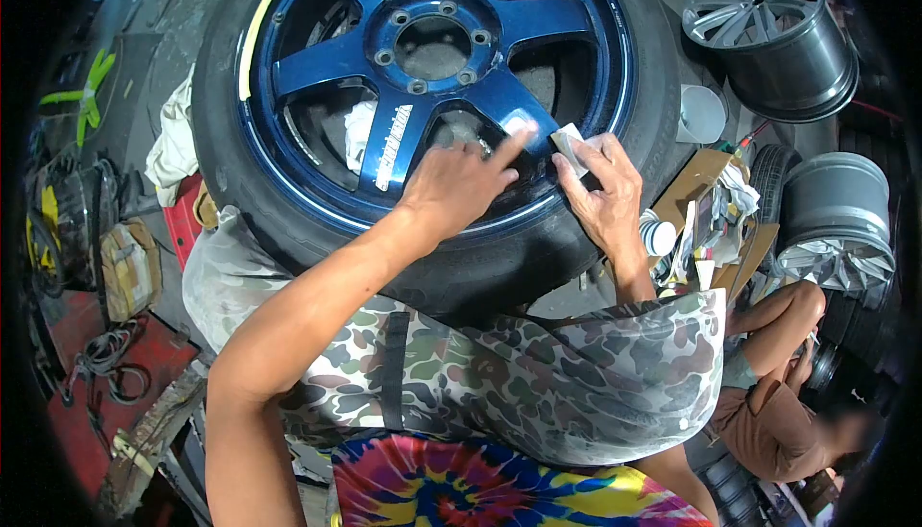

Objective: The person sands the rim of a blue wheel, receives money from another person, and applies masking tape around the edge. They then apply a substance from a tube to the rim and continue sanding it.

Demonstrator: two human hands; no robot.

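A blue spoked wheel rim [538, 20] with white lettering on one spoke lies face up inside a black tire [223, 143] in front of my knees. My left hand [459, 186] is over the lower spokes, its index finger stretched out and slightly blurred at a pale patch [519, 122] on the lower right spoke. Nothing shows in that hand. At the rim's lower right edge, my right hand [610, 186] pinches a small, pale, flat pad [570, 147] between thumb and fingers. Yellow tape [264, 23] runs along the rim's upper left edge.
Bare alloy wheels [792, 66] stand at the right, near a white bucket [702, 114]. A cardboard box [701, 181] with papers and a white cup [657, 236] are beside the tire. Another person [778, 421] sits lower right. White cloth [175, 133] lies left.
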